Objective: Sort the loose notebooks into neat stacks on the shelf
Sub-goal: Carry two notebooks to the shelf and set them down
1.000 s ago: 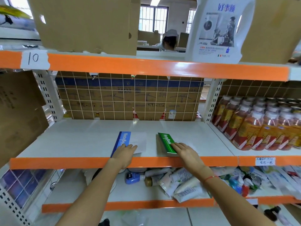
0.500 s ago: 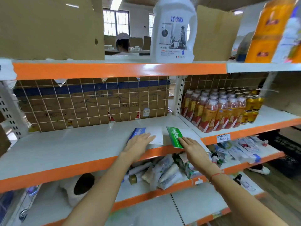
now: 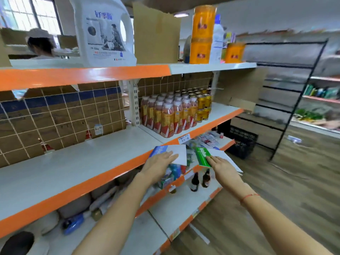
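The left grip lies flat, fingers straight, on top of the blue notebook; whether a thumb hooks under its edge cannot be told, since the palm hides it. The right grip likewise rests with straight fingers on the green notebook, its thumb side out of sight. Both notebooks jut past the orange front edge of the shelf, the blue one partly over it, the green one just right of the left grip and apart from the blue. Their white covers are half hidden under the palms, and the lettering is blurred. Both forearms reach forward and up from the bottom edge, which cuts them off; a red string circles the right wrist. Below the grips, the lower shelf's clutter is smeared. Bottled drinks stand beyond the grips.
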Demonstrator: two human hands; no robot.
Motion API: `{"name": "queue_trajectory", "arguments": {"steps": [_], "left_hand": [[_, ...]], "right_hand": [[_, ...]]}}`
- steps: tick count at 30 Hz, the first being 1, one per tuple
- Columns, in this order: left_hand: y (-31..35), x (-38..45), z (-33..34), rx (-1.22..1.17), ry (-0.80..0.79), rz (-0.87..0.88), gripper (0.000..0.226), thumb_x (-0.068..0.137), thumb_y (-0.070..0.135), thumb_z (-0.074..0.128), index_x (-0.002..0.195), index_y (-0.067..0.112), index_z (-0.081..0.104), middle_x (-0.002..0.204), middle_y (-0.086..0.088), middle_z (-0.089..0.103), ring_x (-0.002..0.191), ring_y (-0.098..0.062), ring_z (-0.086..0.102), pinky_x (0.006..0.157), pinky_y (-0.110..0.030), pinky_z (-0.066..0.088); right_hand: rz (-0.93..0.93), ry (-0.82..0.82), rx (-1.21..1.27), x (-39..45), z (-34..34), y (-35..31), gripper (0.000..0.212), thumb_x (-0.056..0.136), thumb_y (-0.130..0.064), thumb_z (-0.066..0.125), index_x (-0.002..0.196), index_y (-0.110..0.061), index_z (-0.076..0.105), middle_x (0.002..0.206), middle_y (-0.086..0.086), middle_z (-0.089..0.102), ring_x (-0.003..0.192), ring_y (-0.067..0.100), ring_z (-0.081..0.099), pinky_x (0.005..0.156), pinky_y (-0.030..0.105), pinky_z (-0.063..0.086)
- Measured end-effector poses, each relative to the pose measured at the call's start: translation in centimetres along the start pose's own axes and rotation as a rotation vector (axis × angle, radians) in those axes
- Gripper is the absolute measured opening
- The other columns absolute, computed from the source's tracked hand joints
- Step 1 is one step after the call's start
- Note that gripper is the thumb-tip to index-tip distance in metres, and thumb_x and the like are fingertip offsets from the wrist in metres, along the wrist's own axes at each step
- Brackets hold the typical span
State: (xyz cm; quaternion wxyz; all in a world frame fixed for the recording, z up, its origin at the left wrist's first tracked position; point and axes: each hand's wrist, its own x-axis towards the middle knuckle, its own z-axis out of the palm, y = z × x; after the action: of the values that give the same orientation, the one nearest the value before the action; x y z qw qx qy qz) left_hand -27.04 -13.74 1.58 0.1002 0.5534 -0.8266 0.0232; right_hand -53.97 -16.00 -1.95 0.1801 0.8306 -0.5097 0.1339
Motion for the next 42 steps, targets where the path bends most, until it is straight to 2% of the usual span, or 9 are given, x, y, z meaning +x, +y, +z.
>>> {"name": "queue_trajectory", "arguments": {"steps": [5,22,25,28,30,34,38,40,42], "left_hand": [[6.5,6.2,0.2,0.044,-0.029,0.138,0.083,0.084,-0.015,0.041,0.151,0.029,0.018,0.159,0.001,0.015,0.144,-0.018,0.019,0.099,-0.034,0.035],[39.2,22.1,3.6,-0.025,0.094,0.706,0.064,0.090,-0.004,0.030,0.148,0.021,0.029,0.150,-0.011,0.032,0.132,-0.029,0.039,0.100,-0.040,0.040],[44.0,23.1,4.2,-0.078,0.195,0.849,0.066,0.076,-0.010,0.043,0.137,0.016,0.049,0.130,-0.018,0.054,0.109,-0.033,0.059,0.077,-0.041,0.054],[48.4,23.6,4.7,-0.009,0.199,0.985,0.075,0.039,-0.006,0.078,0.109,0.020,0.068,0.093,-0.009,0.069,0.069,-0.022,0.069,0.040,-0.024,0.050],[51.4,23.5,4.9,-0.005,0.182,1.037,0.082,0.025,0.000,0.087,0.102,0.025,0.073,0.092,-0.001,0.072,0.069,-0.015,0.069,0.044,-0.016,0.046],[56.7,22.9,5.5,-0.018,0.212,1.184,0.070,0.037,-0.002,0.080,0.102,0.025,0.074,0.093,0.000,0.072,0.072,-0.014,0.070,0.046,-0.014,0.044],[61.9,23.8,6.2,-0.094,0.202,1.244,0.083,0.028,-0.002,0.088,0.105,0.022,0.073,0.097,-0.004,0.072,0.077,-0.017,0.071,0.048,-0.016,0.047],[64.5,23.5,5.3,-0.166,0.156,1.278,0.075,0.054,-0.004,0.082,0.123,0.020,0.064,0.118,-0.012,0.065,0.099,-0.023,0.067,0.064,-0.022,0.052],[67.3,23.8,5.3,-0.215,0.185,1.330,0.063,0.088,-0.004,0.051,0.144,0.022,0.040,0.146,-0.012,0.041,0.129,-0.025,0.046,0.092,-0.031,0.045]], "right_hand": [[0.125,0.011,-0.064,-4.1,-1.7,8.1,0.070,0.035,0.012,0.082,0.103,0.002,0.067,0.092,0.018,0.070,0.076,0.034,0.069,0.052,0.041,0.056],[0.670,-0.087,-0.355,-28.1,-11.3,32.7,0.074,0.024,0.011,0.079,0.096,0.002,0.069,0.081,0.015,0.068,0.065,0.032,0.066,0.049,0.036,0.054],[0.764,-0.077,-0.391,-32.2,-13.3,34.0,0.071,0.025,0.012,0.079,0.095,0.004,0.069,0.080,0.016,0.067,0.064,0.033,0.066,0.049,0.038,0.054],[0.842,-0.076,-0.422,-36.3,-14.8,34.4,0.075,0.024,0.010,0.078,0.098,0.004,0.068,0.083,0.017,0.067,0.067,0.034,0.066,0.052,0.039,0.055],[0.888,-0.069,-0.446,-38.8,-15.7,34.3,0.075,0.025,0.007,0.080,0.100,0.002,0.068,0.086,0.016,0.068,0.070,0.033,0.066,0.054,0.038,0.056],[1.011,-0.082,-0.478,-42.7,-17.3,34.2,0.080,0.018,0.010,0.082,0.097,0.000,0.069,0.086,0.015,0.069,0.071,0.031,0.068,0.053,0.037,0.056],[1.099,-0.063,-0.575,-46.0,-19.3,33.8,0.079,0.021,0.017,0.079,0.097,0.001,0.069,0.088,0.016,0.070,0.073,0.031,0.068,0.054,0.038,0.057],[1.146,-0.052,-0.631,-47.3,-20.5,33.7,0.077,0.022,0.021,0.076,0.097,0.003,0.070,0.087,0.017,0.070,0.072,0.032,0.069,0.054,0.038,0.057],[1.195,-0.060,-0.686,-48.5,-21.5,33.8,0.077,0.023,0.023,0.075,0.098,0.004,0.069,0.087,0.018,0.070,0.072,0.033,0.068,0.054,0.037,0.056]]}}
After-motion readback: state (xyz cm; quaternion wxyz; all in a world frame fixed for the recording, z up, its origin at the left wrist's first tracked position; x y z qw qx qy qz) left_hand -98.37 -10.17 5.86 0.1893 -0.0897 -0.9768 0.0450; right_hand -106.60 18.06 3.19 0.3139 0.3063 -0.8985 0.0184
